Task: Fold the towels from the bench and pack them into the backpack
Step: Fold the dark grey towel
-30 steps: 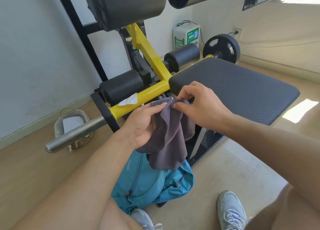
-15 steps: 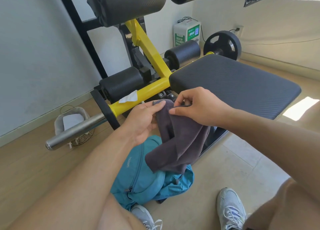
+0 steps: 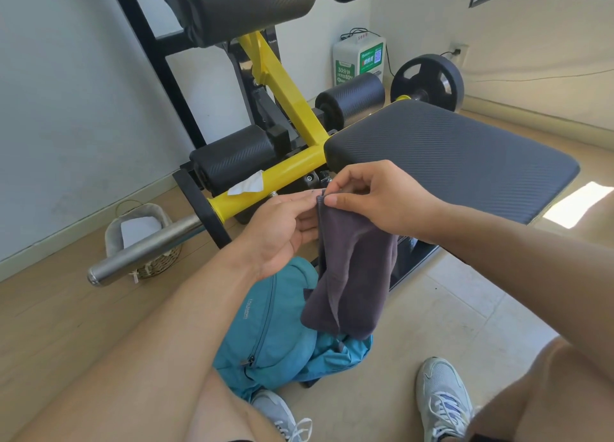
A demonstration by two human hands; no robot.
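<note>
A wicker basket [image 3: 143, 242] sits at left under a steel bar [image 3: 146, 247]. A weight plate [image 3: 427, 82] and charger box [image 3: 358, 59] stand upper right.

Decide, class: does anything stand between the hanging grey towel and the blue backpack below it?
Nothing visible does. The grey towel, pinched at its top by the right hand with the left hand beside it, hangs directly over the blue backpack on the floor. Whether its opening is unzipped cannot be told.

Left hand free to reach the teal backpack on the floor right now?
Probably not yet: the left hand holds the dark grey towel at its top edge with the right hand. The teal fabric backpack lies unobstructed directly below.
</note>
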